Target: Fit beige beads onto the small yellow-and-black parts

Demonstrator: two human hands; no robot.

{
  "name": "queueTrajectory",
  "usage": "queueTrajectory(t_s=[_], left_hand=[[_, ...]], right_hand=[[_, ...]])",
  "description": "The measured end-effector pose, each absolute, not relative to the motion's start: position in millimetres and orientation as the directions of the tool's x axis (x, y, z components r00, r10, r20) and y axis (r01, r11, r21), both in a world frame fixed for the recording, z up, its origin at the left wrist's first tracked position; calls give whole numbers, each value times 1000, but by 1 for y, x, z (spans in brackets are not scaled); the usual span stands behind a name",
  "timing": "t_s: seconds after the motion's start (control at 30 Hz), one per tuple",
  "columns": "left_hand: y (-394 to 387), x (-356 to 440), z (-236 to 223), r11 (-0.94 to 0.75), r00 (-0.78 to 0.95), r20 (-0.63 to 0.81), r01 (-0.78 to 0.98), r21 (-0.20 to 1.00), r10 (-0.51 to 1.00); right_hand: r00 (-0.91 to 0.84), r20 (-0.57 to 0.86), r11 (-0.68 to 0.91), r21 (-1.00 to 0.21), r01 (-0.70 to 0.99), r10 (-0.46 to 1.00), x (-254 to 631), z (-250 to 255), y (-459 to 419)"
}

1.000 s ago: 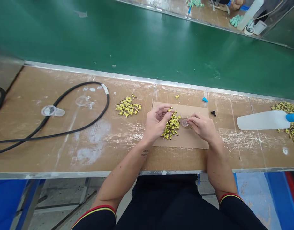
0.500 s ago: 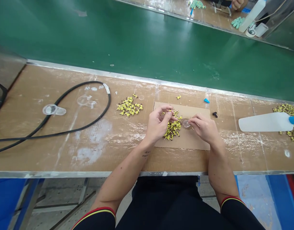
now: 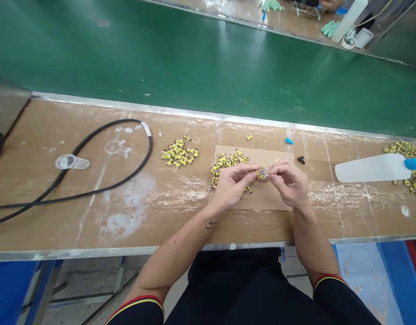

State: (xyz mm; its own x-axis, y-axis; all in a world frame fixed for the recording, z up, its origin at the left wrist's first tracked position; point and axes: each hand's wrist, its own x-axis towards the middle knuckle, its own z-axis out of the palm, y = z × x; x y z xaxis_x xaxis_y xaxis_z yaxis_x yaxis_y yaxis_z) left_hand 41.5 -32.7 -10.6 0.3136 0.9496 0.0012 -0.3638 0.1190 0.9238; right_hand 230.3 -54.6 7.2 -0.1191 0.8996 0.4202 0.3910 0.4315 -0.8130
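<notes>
My left hand (image 3: 235, 184) pinches a small yellow figure (image 3: 258, 174) between thumb and fingertips. Close beside it, my right hand (image 3: 289, 181) has its thumb and forefinger pressed together on something too small to make out. Between the fingertips of both hands shows a small clear round piece (image 3: 263, 173); whether it is held or lies on the board I cannot tell. Beneath the hands is a flat cardboard sheet (image 3: 262, 202). A pile of yellow and dark figures (image 3: 224, 164) covers its left part, and tiny pale bits (image 3: 275, 161) lie beyond my right fingers.
Another yellow pile (image 3: 179, 152) lies to the left, near a looped black cable (image 3: 150, 146) and a clear plastic scoop (image 3: 72, 161). On the right are a blue cap (image 3: 289, 141), a black piece (image 3: 301, 160) and a white bottle (image 3: 372, 169). Behind runs a green belt (image 3: 208, 76).
My left hand has moved from above the yellow pile to the right, so both hands' fingertips now nearly meet. More of the pile on the cardboard shows. The view has shifted slightly.
</notes>
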Motion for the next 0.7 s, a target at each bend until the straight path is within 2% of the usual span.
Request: queueTrajectory(t_s=[0.27, 0.47, 0.7], left_hand=[[-39, 43, -15, 14, 245, 42, -222, 975, 969], [-39, 42, -15, -156, 231, 179, -115, 981, 956], [-38, 43, -12, -267, 236, 274, -63, 962, 932]], right_hand=[[-151, 358, 389, -864, 319, 921, 226, 6, -56], [-152, 369, 399, -850, 343, 917, 226, 9, -55], [-155, 340, 374, -847, 378, 927, 225, 11, -54]])
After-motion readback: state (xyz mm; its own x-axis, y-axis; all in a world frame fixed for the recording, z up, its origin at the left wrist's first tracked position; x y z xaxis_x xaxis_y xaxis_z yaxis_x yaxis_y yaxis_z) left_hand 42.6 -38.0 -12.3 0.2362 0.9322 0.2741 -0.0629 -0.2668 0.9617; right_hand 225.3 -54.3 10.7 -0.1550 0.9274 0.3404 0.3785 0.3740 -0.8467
